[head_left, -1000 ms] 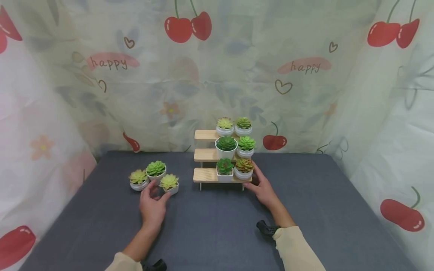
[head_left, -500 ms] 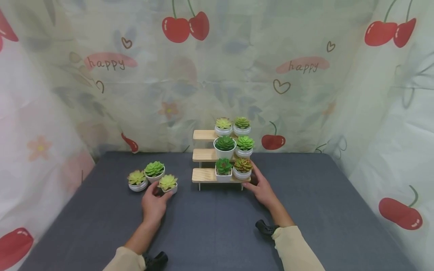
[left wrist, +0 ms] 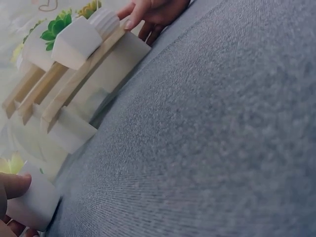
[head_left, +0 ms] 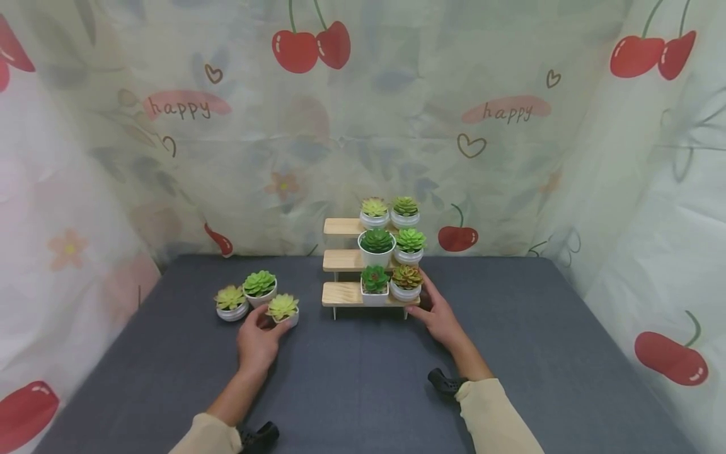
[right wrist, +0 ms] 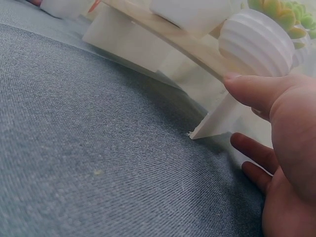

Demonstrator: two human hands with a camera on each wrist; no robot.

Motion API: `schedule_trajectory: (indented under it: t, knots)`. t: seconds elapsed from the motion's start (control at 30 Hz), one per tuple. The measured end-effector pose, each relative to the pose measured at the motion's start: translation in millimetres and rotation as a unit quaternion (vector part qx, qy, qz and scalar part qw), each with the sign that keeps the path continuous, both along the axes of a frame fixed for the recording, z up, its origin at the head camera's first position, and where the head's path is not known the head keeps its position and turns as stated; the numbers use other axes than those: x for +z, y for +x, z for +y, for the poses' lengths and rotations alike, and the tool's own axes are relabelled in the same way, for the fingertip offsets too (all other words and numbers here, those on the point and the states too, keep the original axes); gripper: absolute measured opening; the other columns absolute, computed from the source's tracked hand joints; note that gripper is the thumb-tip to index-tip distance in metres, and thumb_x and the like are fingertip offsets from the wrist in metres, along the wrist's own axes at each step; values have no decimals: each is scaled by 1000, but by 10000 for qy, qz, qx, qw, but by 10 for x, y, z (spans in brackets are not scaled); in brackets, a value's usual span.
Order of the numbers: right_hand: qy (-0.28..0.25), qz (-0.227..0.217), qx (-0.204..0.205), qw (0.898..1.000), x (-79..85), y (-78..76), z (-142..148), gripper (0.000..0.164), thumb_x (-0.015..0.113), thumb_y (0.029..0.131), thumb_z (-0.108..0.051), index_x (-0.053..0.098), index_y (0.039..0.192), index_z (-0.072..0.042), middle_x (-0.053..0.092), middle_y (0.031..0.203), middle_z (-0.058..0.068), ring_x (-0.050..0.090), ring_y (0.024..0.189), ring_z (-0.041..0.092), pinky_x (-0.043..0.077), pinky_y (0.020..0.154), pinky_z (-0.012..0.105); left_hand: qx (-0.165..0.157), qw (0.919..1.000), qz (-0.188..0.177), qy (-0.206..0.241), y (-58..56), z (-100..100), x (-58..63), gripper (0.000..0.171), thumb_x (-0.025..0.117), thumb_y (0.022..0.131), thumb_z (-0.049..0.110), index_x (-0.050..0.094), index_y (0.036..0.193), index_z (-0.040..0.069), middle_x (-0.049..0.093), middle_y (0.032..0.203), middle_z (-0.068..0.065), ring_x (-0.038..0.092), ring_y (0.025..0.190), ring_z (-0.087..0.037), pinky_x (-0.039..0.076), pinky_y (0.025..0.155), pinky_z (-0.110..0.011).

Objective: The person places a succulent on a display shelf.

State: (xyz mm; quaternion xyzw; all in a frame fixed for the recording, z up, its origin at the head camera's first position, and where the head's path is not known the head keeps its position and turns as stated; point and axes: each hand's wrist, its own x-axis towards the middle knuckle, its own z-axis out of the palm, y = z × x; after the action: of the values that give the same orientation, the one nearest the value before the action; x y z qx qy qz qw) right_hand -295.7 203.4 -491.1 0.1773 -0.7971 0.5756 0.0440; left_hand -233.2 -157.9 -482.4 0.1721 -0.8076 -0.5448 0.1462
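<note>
My left hand (head_left: 259,340) pinches a small potted succulent (head_left: 283,307) with pale yellow-green leaves between thumb and fingers. In the left wrist view its white pot (left wrist: 37,202) appears to stand on the dark cloth. Two more potted succulents sit just behind it, a green one (head_left: 259,284) and a yellow-green one (head_left: 230,297). A three-tier wooden plant stand (head_left: 340,293) is at the centre, with two potted succulents on the right half of each tier. My right hand (head_left: 441,318) grips the stand's right end, thumb on the lowest board's front corner (right wrist: 222,74).
Dark grey cloth (head_left: 357,391) covers the table. A printed curtain (head_left: 363,126) with cherries hangs behind and at both sides. The left half of each tier shows bare wood. A black strap mount (head_left: 445,381) is on the right wrist.
My left hand has moved slightly forward and right, closing its thumb and fingers on the front succulent's pot. My right hand stays at the stand's right end.
</note>
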Motion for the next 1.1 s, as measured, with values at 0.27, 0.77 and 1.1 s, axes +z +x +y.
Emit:
schedule_trajectory:
  t: [0.27,0.77,1.1]
  knots:
    - [-17,49,20,10000,0,-2,-5,86,71,89,-9,20,157,-19,38,148,22,47,127,40,40,99,57,-353,9994,-19,2,43,85,81,64,81,80,16,52,136,3,58,127,-25,57,115,-36,49,91,-47]
    - [45,0,-45,10000,-1,6,3,87,72,89,-10,19,157,-20,38,148,22,47,127,40,40,99,57,-994,9933,576,86,66,406,236,63,81,80,13,54,136,4,62,122,-20,61,110,-32,50,92,-43]
    - [60,-47,-42,10000,14,13,4,86,72,89,-12,19,157,-23,38,149,20,46,128,39,39,100,57,-1162,9880,1003,155,-29,544,290,61,81,80,10,55,136,4,62,122,-19,61,109,-31,50,92,-42]
